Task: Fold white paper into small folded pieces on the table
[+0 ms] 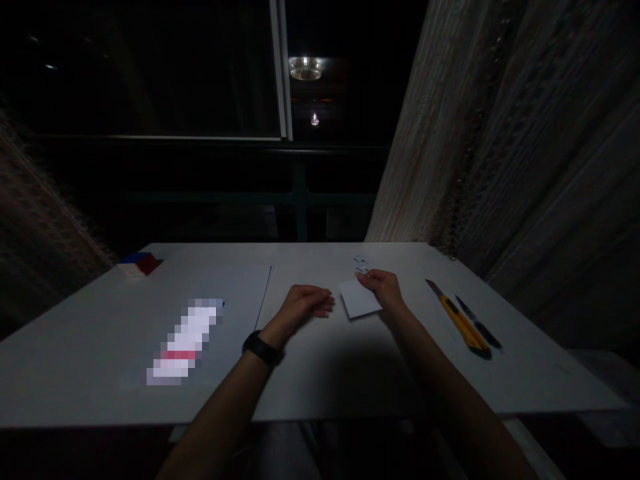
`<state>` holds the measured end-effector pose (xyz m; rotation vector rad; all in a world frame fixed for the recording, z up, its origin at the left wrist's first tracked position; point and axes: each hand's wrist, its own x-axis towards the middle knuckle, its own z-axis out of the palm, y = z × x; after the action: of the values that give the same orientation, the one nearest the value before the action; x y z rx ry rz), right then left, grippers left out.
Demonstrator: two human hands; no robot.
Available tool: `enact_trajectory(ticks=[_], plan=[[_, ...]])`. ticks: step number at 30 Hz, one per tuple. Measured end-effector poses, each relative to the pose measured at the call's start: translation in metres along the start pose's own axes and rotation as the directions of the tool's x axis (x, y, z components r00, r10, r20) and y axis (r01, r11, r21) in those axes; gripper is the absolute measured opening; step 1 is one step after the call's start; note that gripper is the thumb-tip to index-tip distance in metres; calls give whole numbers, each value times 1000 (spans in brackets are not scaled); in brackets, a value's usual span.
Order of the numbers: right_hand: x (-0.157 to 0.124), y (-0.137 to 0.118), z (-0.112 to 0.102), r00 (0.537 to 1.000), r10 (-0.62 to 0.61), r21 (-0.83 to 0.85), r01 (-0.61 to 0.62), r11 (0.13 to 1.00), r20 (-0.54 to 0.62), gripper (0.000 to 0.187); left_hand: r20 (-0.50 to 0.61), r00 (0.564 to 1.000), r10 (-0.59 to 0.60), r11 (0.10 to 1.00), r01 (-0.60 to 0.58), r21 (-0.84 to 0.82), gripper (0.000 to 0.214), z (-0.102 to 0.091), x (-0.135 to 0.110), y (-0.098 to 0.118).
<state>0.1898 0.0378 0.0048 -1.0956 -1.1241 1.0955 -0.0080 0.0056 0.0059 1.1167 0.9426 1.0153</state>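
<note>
A small white square of paper [359,300] is pinched at its upper right corner by my right hand [384,287]. My left hand [307,301], with a dark band on its wrist, hovers to the left of the square without touching it. Its fingers are loosely bent and nothing shows in them. Just past the right hand lie a few small white pieces with dark marks [360,259], too dim to make out. To the right rest a yellow utility knife [461,323], blade extended, and a slim dark pen-like tool [477,321].
Large white sheets [245,293] lie on the left of the white table [310,400], with a bright, pixelated oblong item [186,341] on them. A blue, red and white cube [139,264] sits at the far left. Curtains [415,133] hang beside the dark window.
</note>
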Motion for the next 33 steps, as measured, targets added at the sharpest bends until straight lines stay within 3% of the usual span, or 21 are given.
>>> enact_trajectory(ticks=[6,12,15,19,23,27,29,33], plan=[[-18,8,27,982,31,-21,-27,999,186,34,-74,986,151,978,-138,159,37,5,3,-5],[-18,4,21,872,43,-145,32,989,487,24,24,971,238,875,-226,428,41,-1,5,-9],[-18,5,22,862,61,-166,27,986,503,22,40,965,257,827,-242,507,41,0,4,-9],[-18,3,20,863,69,-127,-6,992,501,19,25,967,254,845,-234,481,41,-2,5,-7],[-17,-4,11,811,162,-125,-111,986,562,22,-13,976,216,890,-192,414,39,-7,8,-7],[-13,-10,-1,769,176,-124,-126,984,615,23,-70,967,246,893,-198,404,41,-14,12,-9],[-10,-9,-5,790,171,-99,-140,985,589,22,-139,943,303,877,-219,427,43,-19,15,-8],[-7,-1,0,917,97,37,-120,992,386,25,-244,885,397,832,-236,501,44,-25,17,-9]])
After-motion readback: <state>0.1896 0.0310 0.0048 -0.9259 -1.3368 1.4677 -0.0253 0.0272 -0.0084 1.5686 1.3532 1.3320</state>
